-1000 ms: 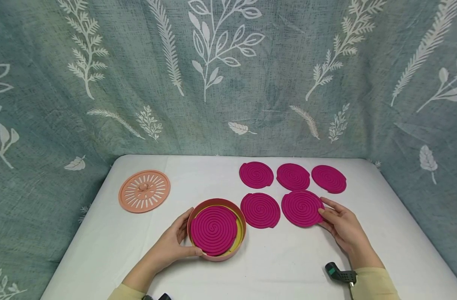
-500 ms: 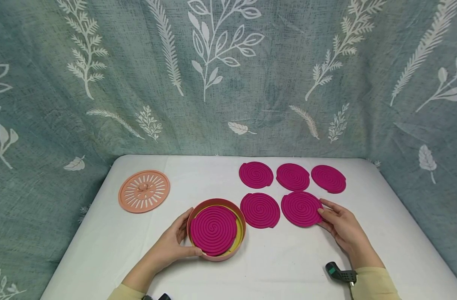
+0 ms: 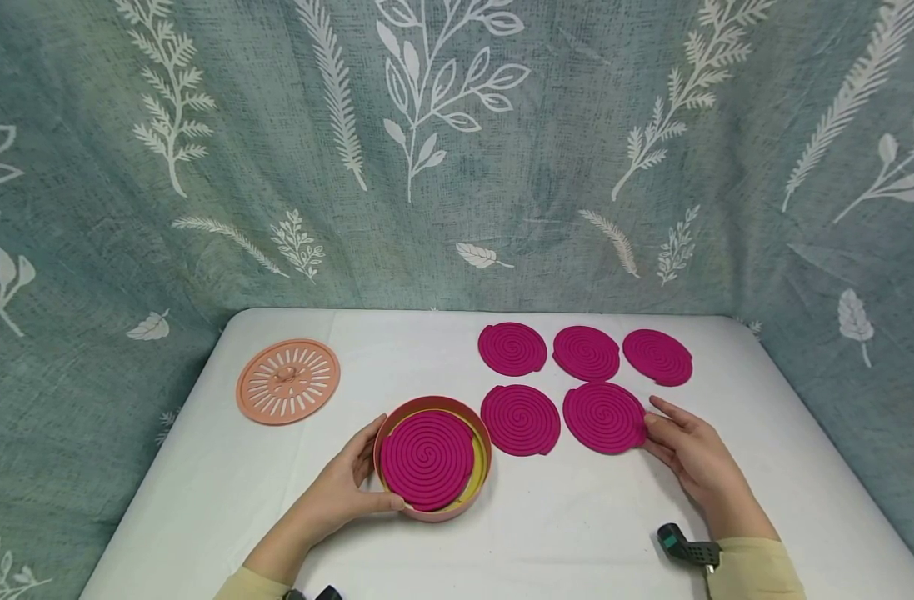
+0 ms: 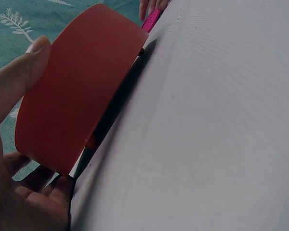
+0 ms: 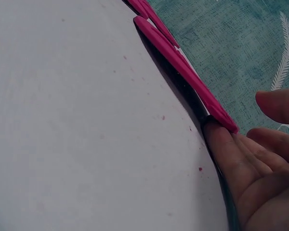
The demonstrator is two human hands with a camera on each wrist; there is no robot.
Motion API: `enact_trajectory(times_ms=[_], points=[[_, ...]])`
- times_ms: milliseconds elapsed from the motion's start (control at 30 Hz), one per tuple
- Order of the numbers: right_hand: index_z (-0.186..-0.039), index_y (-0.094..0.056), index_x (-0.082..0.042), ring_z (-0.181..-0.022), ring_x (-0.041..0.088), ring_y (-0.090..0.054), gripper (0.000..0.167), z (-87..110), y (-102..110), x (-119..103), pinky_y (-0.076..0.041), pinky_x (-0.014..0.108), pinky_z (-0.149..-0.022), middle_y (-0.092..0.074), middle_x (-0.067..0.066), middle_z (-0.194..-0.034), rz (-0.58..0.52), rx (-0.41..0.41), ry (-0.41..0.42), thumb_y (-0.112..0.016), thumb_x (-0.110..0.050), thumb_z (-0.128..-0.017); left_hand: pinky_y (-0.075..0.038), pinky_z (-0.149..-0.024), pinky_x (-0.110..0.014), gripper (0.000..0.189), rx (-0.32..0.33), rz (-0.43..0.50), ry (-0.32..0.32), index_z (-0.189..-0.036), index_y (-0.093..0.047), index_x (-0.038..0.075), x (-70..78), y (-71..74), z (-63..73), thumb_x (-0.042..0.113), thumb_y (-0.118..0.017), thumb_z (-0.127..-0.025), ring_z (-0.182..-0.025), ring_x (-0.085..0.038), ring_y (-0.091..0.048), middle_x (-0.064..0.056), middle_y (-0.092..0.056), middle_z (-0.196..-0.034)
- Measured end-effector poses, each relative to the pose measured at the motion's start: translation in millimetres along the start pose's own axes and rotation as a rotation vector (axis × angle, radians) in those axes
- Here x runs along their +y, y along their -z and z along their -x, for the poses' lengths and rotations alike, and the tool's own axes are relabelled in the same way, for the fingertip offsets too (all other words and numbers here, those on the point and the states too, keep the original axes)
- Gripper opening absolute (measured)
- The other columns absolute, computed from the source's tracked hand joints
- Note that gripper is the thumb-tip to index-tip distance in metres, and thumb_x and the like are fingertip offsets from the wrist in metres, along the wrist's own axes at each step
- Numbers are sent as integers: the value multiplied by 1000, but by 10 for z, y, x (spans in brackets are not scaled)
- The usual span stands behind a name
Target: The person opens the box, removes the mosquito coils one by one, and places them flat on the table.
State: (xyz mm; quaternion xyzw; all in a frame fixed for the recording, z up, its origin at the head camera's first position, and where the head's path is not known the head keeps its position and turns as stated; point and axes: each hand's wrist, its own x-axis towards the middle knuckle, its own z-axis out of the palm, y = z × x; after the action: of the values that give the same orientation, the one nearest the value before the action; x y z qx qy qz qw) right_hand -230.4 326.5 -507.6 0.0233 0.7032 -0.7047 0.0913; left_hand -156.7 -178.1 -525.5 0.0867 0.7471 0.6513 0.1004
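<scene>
My left hand (image 3: 352,483) grips the side of a round pinkish-red mosquito coil holder (image 3: 442,515), with thumb and fingers spread around its wall. Inside the holder, which is yellow within, a magenta mosquito coil (image 3: 427,461) lies flat. My right hand (image 3: 692,454) is at the right edge of another mosquito coil (image 3: 603,418) on the table. In the right wrist view, fingertips (image 5: 216,129) touch under that coil's rim (image 5: 192,79), while the thumb (image 5: 279,106) stands apart from it. In the left wrist view the holder's outer wall (image 4: 77,91) hides its contents.
One more coil (image 3: 520,420) lies between the holder and the right-hand coil. Behind them is a row of coils (image 3: 512,349), (image 3: 586,353), (image 3: 657,357). A slotted peach lid (image 3: 288,382) rests at the back left of the white table (image 3: 546,542). A patterned curtain (image 3: 442,233) rises behind.
My right hand has shifted slightly right, and its thumb has come off the top of the coil. The left hand and the holder stay in place.
</scene>
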Motion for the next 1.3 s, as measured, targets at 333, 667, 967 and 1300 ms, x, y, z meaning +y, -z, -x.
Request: enact_trajectory(times_ms=[333,667,967,1300], points=[[-153,-15,10,-110,9,-64,76,37,21,-15,-52,28,-95,-66,-3,-118,-30,6,43,-62,-16,-99,-27,-114,-22,116,-3,3,-5,-156,-26,24,-24,0,3,16,-95,-63,-144,-16,-28,-1,-31,-157],[-152,-14,11,-107,10,-65,75,74,30,-3,-53,28,-94,-65,-2,-117,-50,25,58,-62,-14,-99,-27,-114,-21,121,10,-29,5,-158,-24,17,-11,-11,5,20,-96,-61,-144,-15,-28,-1,-30,-158],[-152,-15,12,-108,11,-65,75,109,24,-17,-52,29,-95,-66,-3,-116,-86,36,70,-62,-12,-99,-28,-113,-21,121,17,-19,-13,-157,-26,18,-2,-5,-3,20,-97,-60,-143,-14,-30,2,-31,-157],[-152,-15,12,-109,10,-65,73,114,33,2,-52,29,-95,-67,-3,-117,-107,33,60,-60,-10,-99,-27,-114,-22,119,16,-45,14,-157,-26,23,-6,-3,3,22,-97,-61,-144,-16,-27,-1,-29,-158]])
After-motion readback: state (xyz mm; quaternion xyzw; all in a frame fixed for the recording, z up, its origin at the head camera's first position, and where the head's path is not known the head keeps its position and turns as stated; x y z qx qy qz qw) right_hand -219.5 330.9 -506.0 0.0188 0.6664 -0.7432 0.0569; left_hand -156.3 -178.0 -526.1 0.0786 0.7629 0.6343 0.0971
